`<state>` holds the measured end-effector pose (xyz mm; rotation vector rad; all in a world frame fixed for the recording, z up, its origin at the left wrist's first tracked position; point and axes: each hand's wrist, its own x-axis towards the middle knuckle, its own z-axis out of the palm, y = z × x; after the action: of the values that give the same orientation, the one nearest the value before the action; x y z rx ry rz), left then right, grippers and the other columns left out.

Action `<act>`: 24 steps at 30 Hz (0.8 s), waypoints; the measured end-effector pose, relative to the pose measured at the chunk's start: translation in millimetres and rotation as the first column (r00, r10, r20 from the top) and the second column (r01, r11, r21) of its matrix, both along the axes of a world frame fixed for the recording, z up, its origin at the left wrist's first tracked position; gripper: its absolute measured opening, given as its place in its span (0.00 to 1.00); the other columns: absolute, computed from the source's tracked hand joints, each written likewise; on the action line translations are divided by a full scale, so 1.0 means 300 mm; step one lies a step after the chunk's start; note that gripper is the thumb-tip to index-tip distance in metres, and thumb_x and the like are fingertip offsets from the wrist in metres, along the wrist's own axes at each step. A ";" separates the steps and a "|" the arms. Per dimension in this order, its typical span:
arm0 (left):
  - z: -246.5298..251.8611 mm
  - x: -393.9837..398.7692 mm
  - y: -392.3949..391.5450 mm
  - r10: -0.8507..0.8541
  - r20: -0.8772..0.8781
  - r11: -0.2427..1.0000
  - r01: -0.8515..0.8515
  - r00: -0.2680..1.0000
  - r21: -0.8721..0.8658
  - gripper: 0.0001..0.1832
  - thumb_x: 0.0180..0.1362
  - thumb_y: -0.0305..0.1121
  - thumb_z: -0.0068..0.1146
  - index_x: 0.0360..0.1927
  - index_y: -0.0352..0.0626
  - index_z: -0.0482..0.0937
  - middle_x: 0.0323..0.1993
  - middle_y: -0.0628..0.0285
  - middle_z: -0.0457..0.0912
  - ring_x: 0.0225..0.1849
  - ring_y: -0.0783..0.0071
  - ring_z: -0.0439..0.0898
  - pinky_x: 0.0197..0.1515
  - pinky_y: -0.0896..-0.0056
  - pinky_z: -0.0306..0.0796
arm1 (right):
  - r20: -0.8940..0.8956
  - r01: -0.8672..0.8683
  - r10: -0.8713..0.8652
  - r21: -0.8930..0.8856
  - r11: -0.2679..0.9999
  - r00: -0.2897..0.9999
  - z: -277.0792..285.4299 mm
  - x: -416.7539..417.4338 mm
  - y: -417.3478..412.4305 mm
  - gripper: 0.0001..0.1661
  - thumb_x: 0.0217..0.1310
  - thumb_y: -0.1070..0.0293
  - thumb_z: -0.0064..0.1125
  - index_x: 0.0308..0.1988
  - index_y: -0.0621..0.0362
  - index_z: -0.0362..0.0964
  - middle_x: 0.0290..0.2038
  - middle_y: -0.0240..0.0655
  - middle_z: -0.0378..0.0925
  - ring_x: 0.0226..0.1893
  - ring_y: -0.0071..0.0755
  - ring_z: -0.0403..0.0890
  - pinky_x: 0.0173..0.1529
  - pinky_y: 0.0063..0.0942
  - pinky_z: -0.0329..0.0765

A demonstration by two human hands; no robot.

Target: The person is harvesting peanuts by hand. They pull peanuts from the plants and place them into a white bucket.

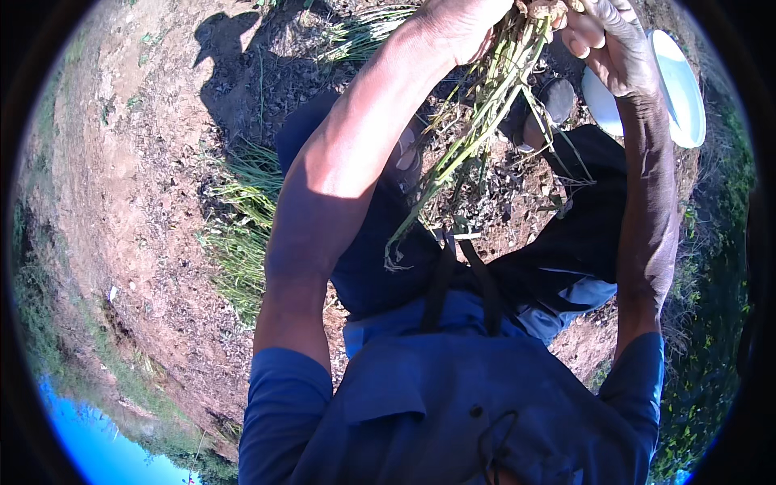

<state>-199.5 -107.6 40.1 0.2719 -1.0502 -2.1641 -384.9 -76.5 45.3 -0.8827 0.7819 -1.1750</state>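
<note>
At the top edge, my left hand (470,27) grips a bunch of pulled peanut plants (494,115), whose green stems hang down towards my lap. Tan peanut pods (542,9) cluster at the upper end of the bunch, between both hands and partly cut off by the frame. My right hand (612,51) has its fingers curled against those pods from the right side. Just beyond the right wrist stands a white plastic bucket (685,91), partly hidden by that arm; its contents cannot be seen.
More cut or pulled green plants (245,242) lie in a heap left of my legs, with another bundle (364,36) farther ahead. Shoes (555,100) rest on the dry, leaf-strewn soil (157,200). Green vegetation (709,315) borders the right side.
</note>
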 end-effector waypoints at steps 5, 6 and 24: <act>-0.082 0.038 -0.048 0.011 0.038 0.992 -0.006 0.999 -0.129 0.22 0.73 0.46 0.50 0.52 0.34 0.76 0.33 0.57 0.81 0.28 0.72 0.81 0.27 0.72 0.77 | 0.271 -0.083 0.100 -0.073 0.994 0.957 -0.015 -0.022 0.000 0.13 0.74 0.64 0.56 0.48 0.63 0.72 0.46 0.43 0.76 0.21 0.14 0.69 0.24 0.16 0.78; -0.071 0.028 -0.042 0.032 0.017 0.997 -0.031 0.999 -0.067 0.20 0.71 0.44 0.54 0.50 0.34 0.77 0.30 0.60 0.80 0.28 0.73 0.81 0.27 0.72 0.77 | 0.352 -0.116 0.140 -0.090 0.989 0.925 -0.028 -0.029 -0.001 0.13 0.74 0.63 0.55 0.48 0.63 0.71 0.46 0.43 0.76 0.21 0.13 0.68 0.24 0.16 0.78; 0.015 -0.001 0.002 0.208 0.167 0.946 -0.241 0.964 0.216 0.17 0.70 0.42 0.53 0.49 0.39 0.80 0.34 0.62 0.85 0.30 0.72 0.83 0.31 0.71 0.78 | 0.653 -0.090 -0.183 0.362 0.928 0.735 -0.018 0.023 0.006 0.19 0.72 0.58 0.52 0.43 0.66 0.74 0.30 0.40 0.78 0.21 0.29 0.74 0.26 0.28 0.74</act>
<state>-199.7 -106.9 44.6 0.6341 -0.7928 -2.0819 -378.0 -74.8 40.0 -0.0700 0.3874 -1.2236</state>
